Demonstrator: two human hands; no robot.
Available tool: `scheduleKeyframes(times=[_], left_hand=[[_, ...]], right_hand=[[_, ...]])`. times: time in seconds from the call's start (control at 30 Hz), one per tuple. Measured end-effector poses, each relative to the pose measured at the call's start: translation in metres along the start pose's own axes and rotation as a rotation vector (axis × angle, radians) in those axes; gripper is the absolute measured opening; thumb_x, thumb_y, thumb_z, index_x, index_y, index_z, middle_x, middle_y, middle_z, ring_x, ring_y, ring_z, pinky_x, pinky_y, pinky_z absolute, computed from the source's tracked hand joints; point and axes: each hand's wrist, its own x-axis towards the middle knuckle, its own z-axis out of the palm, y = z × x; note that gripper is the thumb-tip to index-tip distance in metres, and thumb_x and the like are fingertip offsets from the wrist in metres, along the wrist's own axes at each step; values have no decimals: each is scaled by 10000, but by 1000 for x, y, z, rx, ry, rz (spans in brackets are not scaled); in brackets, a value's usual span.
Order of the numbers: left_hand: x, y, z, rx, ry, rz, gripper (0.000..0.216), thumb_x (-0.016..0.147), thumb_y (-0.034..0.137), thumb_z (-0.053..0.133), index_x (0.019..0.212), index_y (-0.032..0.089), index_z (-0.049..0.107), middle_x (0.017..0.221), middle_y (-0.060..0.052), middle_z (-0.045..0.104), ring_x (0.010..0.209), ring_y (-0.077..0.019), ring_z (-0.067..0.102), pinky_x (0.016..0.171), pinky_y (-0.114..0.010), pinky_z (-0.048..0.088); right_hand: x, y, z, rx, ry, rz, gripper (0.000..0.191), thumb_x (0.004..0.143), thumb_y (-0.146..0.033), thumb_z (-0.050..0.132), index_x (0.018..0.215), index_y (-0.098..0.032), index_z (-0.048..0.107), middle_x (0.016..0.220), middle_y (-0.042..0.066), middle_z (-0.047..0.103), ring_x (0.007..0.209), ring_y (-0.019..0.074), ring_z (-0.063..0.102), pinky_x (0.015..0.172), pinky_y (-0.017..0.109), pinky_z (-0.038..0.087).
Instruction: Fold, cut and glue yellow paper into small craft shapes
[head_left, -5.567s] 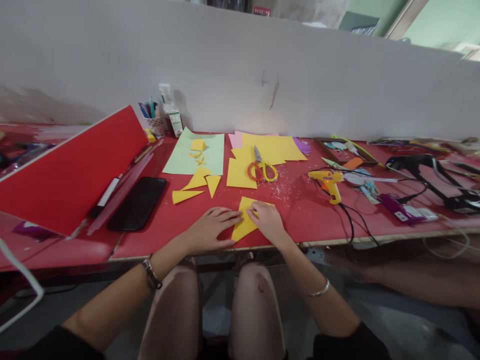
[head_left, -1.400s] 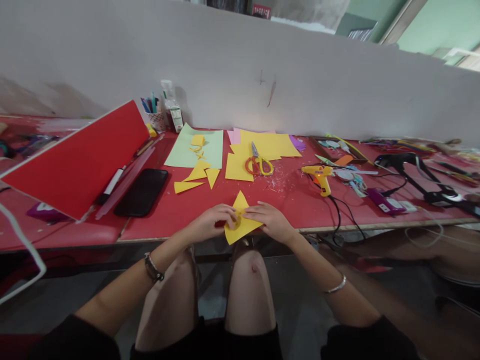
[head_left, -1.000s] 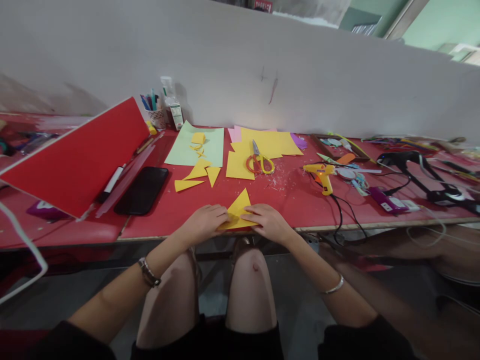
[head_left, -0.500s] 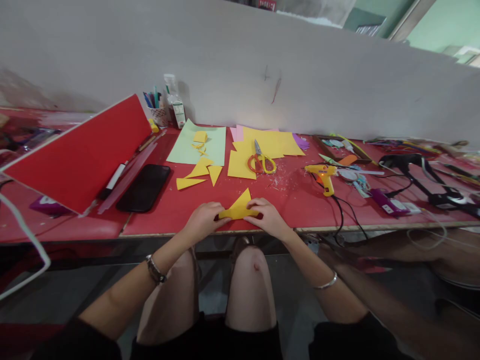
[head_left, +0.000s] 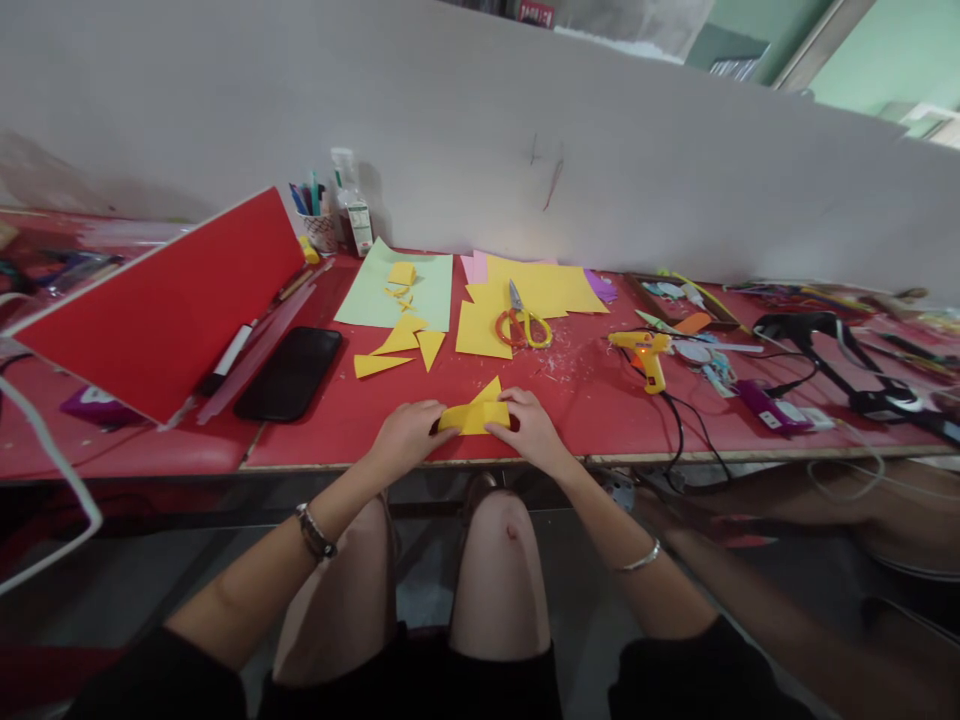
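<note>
Near the front edge of the red table, a piece of yellow paper (head_left: 474, 417) is partly folded over, with one pointed corner sticking up at the back. My left hand (head_left: 409, 435) pinches its left end, thumb in front and fingers behind. At the right end, my right hand (head_left: 531, 428) grips the same paper between thumb and fingers. Just beyond lie cut yellow paper pieces (head_left: 382, 364). Scissors (head_left: 523, 322) with orange and yellow handles rest on yellow paper sheets (head_left: 574, 285) farther back.
A yellow glue gun (head_left: 646, 355) with a black cable lies to the right. On the left are a black phone (head_left: 291, 375) and a leaning red board (head_left: 172, 300). A pale green sheet (head_left: 360, 300), a pen cup (head_left: 320, 232) and a bottle (head_left: 354, 215) stand or lie farther back.
The front part of the yellow paper has been folded up into a broader band, covering more of the pointed corner. Both hands stay at its two ends.
</note>
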Motion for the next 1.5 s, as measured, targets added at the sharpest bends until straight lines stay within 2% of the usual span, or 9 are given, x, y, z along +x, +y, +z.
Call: scheduleKeyframes(times=[0.27,0.37,0.43,0.57,0.63,0.77,1.03,1.27,1.5], left_hand=[[-3,-6,-1,28,52,-10,125,776,259,456,761,160,531,776,-24,554,694,-140,539,582,-232,388],[-6,-9,2,44,177,-32,192,766,193,431,942,166,503,923,-56,547,793,-154,543,624,-241,416],[-8,-7,4,95,258,27,290,766,151,410,1050,165,468,1053,-94,508,902,-173,519,701,-263,419],[-10,6,9,188,123,339,330,806,243,410,1133,205,446,1131,-78,505,1009,-199,471,834,-314,364],[-10,11,11,204,48,402,411,814,351,397,1195,199,393,1186,-81,482,1057,-215,439,880,-343,324],[-10,6,11,170,-17,393,488,829,439,306,1251,195,323,1266,-74,419,1128,-202,382,935,-355,257],[-24,-35,0,115,-99,372,548,803,525,267,1280,256,264,1309,-25,363,1211,-182,278,1000,-388,105],[-27,-43,-8,124,-156,328,559,784,561,269,1260,271,310,1301,-9,376,1206,-185,289,1001,-387,125],[-24,-33,-6,-55,-89,230,543,766,464,417,1234,198,342,1276,-59,400,1166,-195,336,963,-346,257]], right_hand=[[2,1,1,-28,2,22,184,710,-337,547,630,-172,547,888,60,524,819,184,470,757,344,387],[2,2,3,-33,5,23,192,719,-341,538,630,-172,554,883,60,522,815,184,467,753,342,387],[2,1,4,-30,14,24,173,725,-327,535,655,-172,568,880,59,523,813,182,467,753,337,387],[1,1,5,-36,24,21,116,720,-273,544,719,-166,588,880,58,528,822,181,466,762,333,384],[1,1,5,-42,23,26,103,717,-252,543,715,-159,587,889,64,529,824,182,466,762,333,386],[2,1,4,-37,27,31,119,721,-260,537,681,-157,579,888,70,529,821,185,466,753,334,393],[1,0,4,-41,35,36,156,712,-272,556,604,-162,529,898,66,528,805,177,471,752,328,394],[0,-2,5,-69,63,40,108,720,-258,537,677,-160,523,854,70,528,807,187,476,743,329,396],[-1,2,-2,-10,1,-26,103,685,-239,569,748,-158,554,895,69,538,828,180,491,761,329,402]])
